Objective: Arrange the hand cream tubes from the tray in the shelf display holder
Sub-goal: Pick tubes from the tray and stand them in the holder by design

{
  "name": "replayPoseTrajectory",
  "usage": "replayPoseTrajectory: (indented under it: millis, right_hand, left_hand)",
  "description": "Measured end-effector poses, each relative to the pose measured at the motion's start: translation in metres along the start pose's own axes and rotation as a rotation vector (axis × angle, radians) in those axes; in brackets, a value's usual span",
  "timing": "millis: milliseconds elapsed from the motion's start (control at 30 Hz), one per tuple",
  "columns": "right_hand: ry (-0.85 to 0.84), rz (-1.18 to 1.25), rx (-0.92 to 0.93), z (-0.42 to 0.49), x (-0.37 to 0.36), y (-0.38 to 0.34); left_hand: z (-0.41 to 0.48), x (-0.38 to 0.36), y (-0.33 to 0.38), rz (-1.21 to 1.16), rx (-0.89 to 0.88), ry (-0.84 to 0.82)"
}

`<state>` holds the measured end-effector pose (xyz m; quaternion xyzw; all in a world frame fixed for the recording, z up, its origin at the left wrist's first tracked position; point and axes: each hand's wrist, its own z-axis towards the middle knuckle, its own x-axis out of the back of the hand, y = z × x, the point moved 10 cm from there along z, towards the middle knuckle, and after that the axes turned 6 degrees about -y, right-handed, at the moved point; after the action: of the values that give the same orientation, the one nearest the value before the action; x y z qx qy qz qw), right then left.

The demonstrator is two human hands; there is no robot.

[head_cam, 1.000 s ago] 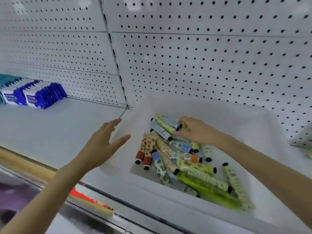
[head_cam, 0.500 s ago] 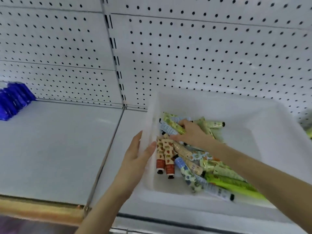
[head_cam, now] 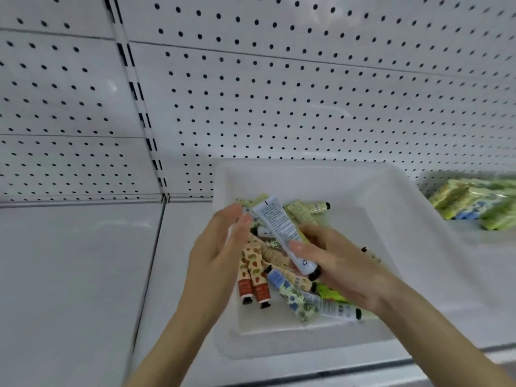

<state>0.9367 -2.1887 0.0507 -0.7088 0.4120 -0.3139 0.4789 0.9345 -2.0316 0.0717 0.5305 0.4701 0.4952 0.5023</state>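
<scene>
Tray on shelf, hands above it.
The tray sits toward the shelf's right, its back rim close to the pegboard behind. Tubes lie heaped in the tray, mostly at its left and front. Above the heap the right hand grips one tube; the left hand is just left of it. Packets lie right of the tray, near the shelf's back edge.

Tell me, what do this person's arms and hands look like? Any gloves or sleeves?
Nothing is worn. The left hand and right hand have no gloves, rings or watch, and the forearms show no sleeves. The nails look short.
</scene>
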Motion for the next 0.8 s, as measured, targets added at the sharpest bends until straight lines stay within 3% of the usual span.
replayPoseTrajectory:
  millis: [100,200,400,633,800]
  right_hand:
    - [0.052,-0.063,0.075,-0.017,-0.006,-0.006]
    - [0.098,-0.107,0.108,-0.022,-0.007,-0.005]
    - [0.190,-0.137,0.119,-0.021,0.005,0.006]
    - [0.092,-0.328,-0.023,-0.015,0.059,0.013]
    - [0.190,-0.553,-0.063,0.038,0.125,0.032]
  left_hand:
    - [0.005,-0.041,-0.012,-0.195,0.157,-0.219]
    - [0.005,-0.062,-0.021,-0.301,0.271,-0.277]
    - [0.010,-0.075,-0.029,-0.386,0.315,-0.235]
    - [0.027,-0.064,-0.025,-0.393,0.248,-0.103]
    - [0.035,-0.055,-0.056,-0.633,0.460,0.021]
